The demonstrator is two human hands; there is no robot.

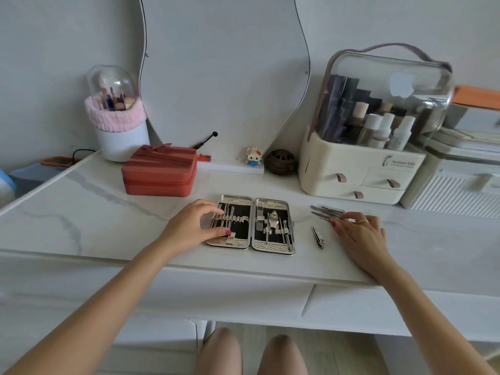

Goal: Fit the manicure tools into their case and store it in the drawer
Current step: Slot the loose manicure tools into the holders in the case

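Left hand [201,226] rests curled on the left half of the open case [250,224], fingertips and thumb pressing its edge, likely to keep it from sliding while tools go in. Desk [94,212] carries everything; the drawer [405,307] under its front edge looks closed, so storing comes later. Case lies flat and open, most loops already filled. Right hand [357,234] reaches over the loose tools [327,212] just right of the case, fingers pinching one slim piece, apparently to lift it. Nail clipper [318,237] lies alone between case and right hand.
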